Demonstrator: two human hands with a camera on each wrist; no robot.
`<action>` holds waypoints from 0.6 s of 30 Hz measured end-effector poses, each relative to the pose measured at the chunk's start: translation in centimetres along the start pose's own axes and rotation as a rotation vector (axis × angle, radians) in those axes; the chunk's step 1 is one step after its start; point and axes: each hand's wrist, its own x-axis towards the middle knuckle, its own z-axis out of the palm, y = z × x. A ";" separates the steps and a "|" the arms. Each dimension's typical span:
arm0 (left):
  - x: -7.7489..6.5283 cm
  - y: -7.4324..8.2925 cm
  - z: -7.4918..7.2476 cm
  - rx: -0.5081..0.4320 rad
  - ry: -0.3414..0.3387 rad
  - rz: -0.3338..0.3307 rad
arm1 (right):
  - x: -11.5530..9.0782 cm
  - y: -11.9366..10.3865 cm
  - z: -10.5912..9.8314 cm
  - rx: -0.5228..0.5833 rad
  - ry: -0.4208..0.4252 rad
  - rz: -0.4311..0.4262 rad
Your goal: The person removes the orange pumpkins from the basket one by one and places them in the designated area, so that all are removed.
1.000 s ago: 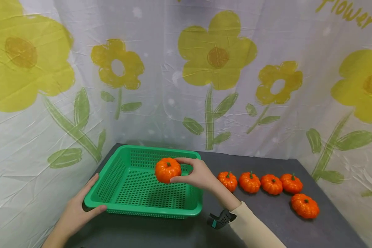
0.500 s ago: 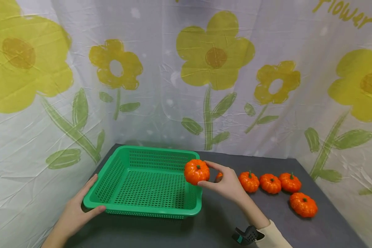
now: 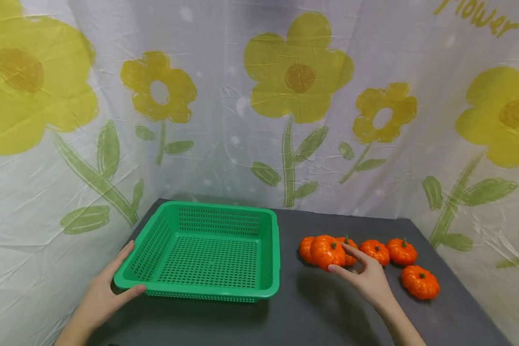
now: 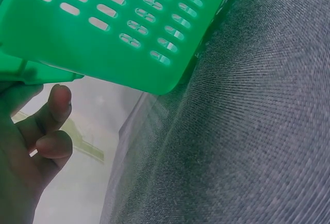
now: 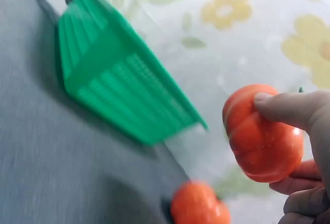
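Note:
A small orange pumpkin (image 3: 324,252) with a short green stem is pinched between the thumb and fingers of my right hand (image 3: 367,281), right of the basket. In the right wrist view my thumb lies across the ribbed side of this pumpkin (image 5: 263,149), which is raised above the table. At the left, my left hand (image 3: 99,300) grips the near left corner of a green plastic basket (image 3: 207,292), thumb at the front rim. The left wrist view shows the slotted wall of the basket (image 4: 134,69), with some fingers bent below its rim. Nothing lies in the basket.
Several more pumpkins (image 3: 374,253) stand on the dark table (image 3: 302,317) to the right, two of them partly hidden behind the held one. One pumpkin (image 3: 420,282) sits nearer the front. A white curtain (image 3: 216,134) with painted yellow flowers surrounds the table's back and sides.
My right hand has carried the pumpkin from over the basket to the right and lower, in front of the other pumpkins. My left hand has stayed at the basket's corner.

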 end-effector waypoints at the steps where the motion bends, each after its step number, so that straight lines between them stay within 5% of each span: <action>1: 0.0 0.0 0.0 0.002 -0.004 -0.002 | -0.2 0.7 -0.5 -0.011 0.019 0.024; 12: 0.2 0.1 0.1 -0.012 -0.017 0.000 | -2.8 7.3 -4.0 -0.219 0.179 0.257; 18: 0.3 0.0 0.2 0.001 -0.030 -0.015 | -3.0 9.9 -4.3 -0.306 0.267 0.296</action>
